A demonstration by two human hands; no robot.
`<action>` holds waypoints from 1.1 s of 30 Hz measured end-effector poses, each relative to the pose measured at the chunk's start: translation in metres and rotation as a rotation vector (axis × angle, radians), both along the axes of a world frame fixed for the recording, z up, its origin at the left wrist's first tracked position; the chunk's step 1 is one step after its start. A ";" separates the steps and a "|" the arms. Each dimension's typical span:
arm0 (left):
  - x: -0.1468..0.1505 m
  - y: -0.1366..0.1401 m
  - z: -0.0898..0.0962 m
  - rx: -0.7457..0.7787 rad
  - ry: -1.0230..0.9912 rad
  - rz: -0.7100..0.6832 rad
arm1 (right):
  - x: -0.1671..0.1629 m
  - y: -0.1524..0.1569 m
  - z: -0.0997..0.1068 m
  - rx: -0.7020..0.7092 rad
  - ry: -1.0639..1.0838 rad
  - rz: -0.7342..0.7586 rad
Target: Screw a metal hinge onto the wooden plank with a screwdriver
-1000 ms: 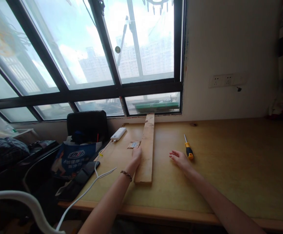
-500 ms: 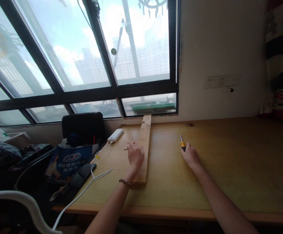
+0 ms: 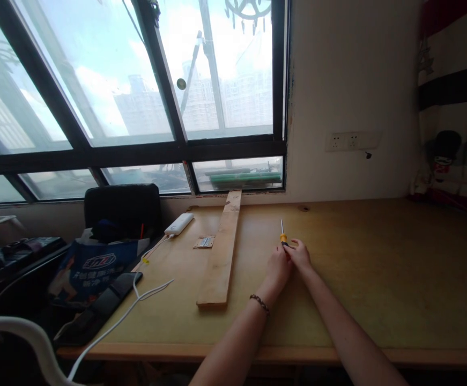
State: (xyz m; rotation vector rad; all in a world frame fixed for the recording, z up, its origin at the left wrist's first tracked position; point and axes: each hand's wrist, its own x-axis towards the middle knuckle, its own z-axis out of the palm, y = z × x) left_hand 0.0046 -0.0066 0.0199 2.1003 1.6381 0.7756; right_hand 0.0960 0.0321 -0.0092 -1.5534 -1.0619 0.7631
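A screwdriver [image 3: 283, 237] with a yellow and black handle points its metal shaft away from me, above the right part of the table. My left hand [image 3: 278, 266] is closed around the lower handle, a bracelet on its wrist. Against it, my right hand [image 3: 301, 257] pinches the same handle from the right, with some fingers lifted off. The handle's end is hidden between the hands. Left of them lies a long wooden board [image 3: 220, 257], flat, reaching to the window sill. A small metal hinge [image 3: 205, 242] rests beside the board's left edge.
A white power bank [image 3: 179, 224] with a white cable [image 3: 153, 293] lies at the table's left. Beyond that edge stand a black chair [image 3: 123, 209] and a blue bag [image 3: 96, 271]. The window [image 3: 225, 69] and wall sockets [image 3: 345, 141] are behind the table [image 3: 378, 279].
My left hand has left the board and hinge and moved right to the screwdriver handle. My right hand has brought the screwdriver slightly left. The camera view has turned a little right.
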 end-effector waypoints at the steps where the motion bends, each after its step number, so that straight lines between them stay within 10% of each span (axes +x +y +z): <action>1: -0.004 0.002 0.000 0.008 0.009 0.016 | -0.004 0.000 -0.001 0.022 0.040 0.025; 9: -0.053 0.020 0.005 0.029 0.110 0.257 | -0.028 -0.015 0.009 0.213 0.119 0.372; 33: -0.075 0.030 0.000 0.079 0.429 0.628 | -0.030 -0.024 0.015 0.243 -0.039 0.292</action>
